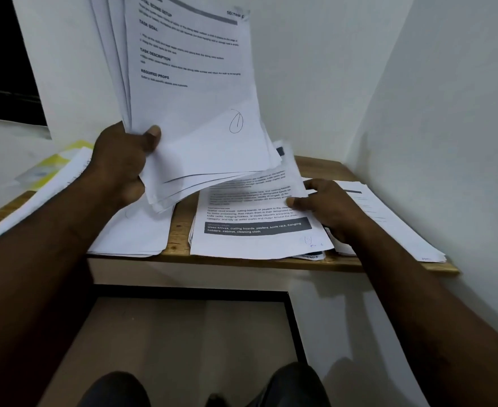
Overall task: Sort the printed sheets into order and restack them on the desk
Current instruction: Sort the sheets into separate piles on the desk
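Two hands, several piles of printed sheets on a small desk

Seen from above, the left hand (124, 160) grips a fanned sheaf of sheets (195, 113) by its lower left corner, thumb on the front page and fingers curled behind, and holds it upright above the wooden desk (180, 230). The front page shows the bold headings "TASK GOAL", "TASK DESCRIPTION" and "REQUIRED PROPS", with "SECTION" near its top right corner. A handwritten, circled 1 sits near its lower right. The smaller print is too blurred to read.

The right hand (330, 210) pinches the right edge of the top sheet (253, 239) of the middle pile, which lies flat on the desk, thumb on top. A dark band on that page reads "Used knives, cutting boards, peelers, knife rack, hanging holders, cabinet, cleaning cloth".

A left pile (130, 236) lies just beside it, with bare wood between them. A right pile (388, 218) lies against the wall, partly behind the right hand. At the far left a yellow item (54, 163) lies under more paper, too blurred to identify.
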Available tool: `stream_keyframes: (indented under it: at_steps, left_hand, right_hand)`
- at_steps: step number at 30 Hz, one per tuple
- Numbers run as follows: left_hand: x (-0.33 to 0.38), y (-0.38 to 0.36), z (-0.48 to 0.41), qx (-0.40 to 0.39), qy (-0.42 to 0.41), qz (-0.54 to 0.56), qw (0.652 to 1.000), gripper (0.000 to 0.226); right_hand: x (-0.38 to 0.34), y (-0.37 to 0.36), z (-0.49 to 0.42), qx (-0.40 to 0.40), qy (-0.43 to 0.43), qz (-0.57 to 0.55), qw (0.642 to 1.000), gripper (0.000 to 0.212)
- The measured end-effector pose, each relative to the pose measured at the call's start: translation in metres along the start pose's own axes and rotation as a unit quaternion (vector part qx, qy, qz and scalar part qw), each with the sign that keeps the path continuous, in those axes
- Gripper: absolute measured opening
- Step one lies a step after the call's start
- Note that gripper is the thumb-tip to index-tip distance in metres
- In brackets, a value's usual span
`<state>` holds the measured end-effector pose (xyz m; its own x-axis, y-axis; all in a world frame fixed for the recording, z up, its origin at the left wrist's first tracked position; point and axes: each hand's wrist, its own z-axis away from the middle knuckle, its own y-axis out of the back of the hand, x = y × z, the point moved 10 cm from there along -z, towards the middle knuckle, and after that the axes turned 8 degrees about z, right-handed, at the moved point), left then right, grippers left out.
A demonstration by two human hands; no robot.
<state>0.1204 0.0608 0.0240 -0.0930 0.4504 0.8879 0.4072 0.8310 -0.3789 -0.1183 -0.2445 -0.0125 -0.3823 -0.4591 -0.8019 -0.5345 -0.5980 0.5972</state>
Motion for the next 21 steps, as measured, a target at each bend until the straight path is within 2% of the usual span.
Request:
stream_keyframes:
  at_steps: [4, 6, 8, 10, 13, 16, 18, 21]
  left_hand:
    - [0.000, -0.003, 0.002, -0.016, 0.001, -0.013, 1.000, 0.044]
    - [-0.001, -0.006, 0.002, -0.021, -0.001, -0.013, 1.000, 0.052]
    - [-0.001, -0.010, 0.005, -0.021, 0.000, -0.012, 1.000, 0.048]
    - [-0.001, -0.012, 0.007, -0.013, 0.000, -0.008, 1.000, 0.040]
    - [0.002, -0.015, 0.010, 0.002, -0.003, 0.002, 1.000, 0.037]
    - [0.007, -0.014, 0.010, 0.007, -0.006, 0.002, 1.000, 0.038]
    - [0.008, -0.012, 0.008, 0.005, -0.004, 0.002, 1.000, 0.037]
    - [0.011, -0.010, 0.006, 0.014, -0.001, -0.003, 1.000, 0.035]
  right_hand:
    - [-0.015, 0.023, 0.011, 0.111, 0.032, 0.155, 0.981, 0.063]
    - [-0.022, 0.026, 0.018, 0.136, 0.057, 0.189, 0.971, 0.068]
    - [-0.029, 0.023, 0.025, 0.141, 0.083, 0.231, 0.959, 0.069]
    - [-0.036, 0.013, 0.030, 0.114, 0.119, 0.264, 0.950, 0.064]
    - [-0.047, -0.016, 0.043, 0.000, 0.184, 0.291, 0.939, 0.055]
    - [-0.049, -0.044, 0.059, -0.105, 0.217, 0.309, 0.920, 0.066]
    - [-0.047, -0.056, 0.064, -0.134, 0.223, 0.352, 0.899, 0.075]
    - [-0.052, -0.060, 0.072, -0.130, 0.229, 0.396, 0.880, 0.081]
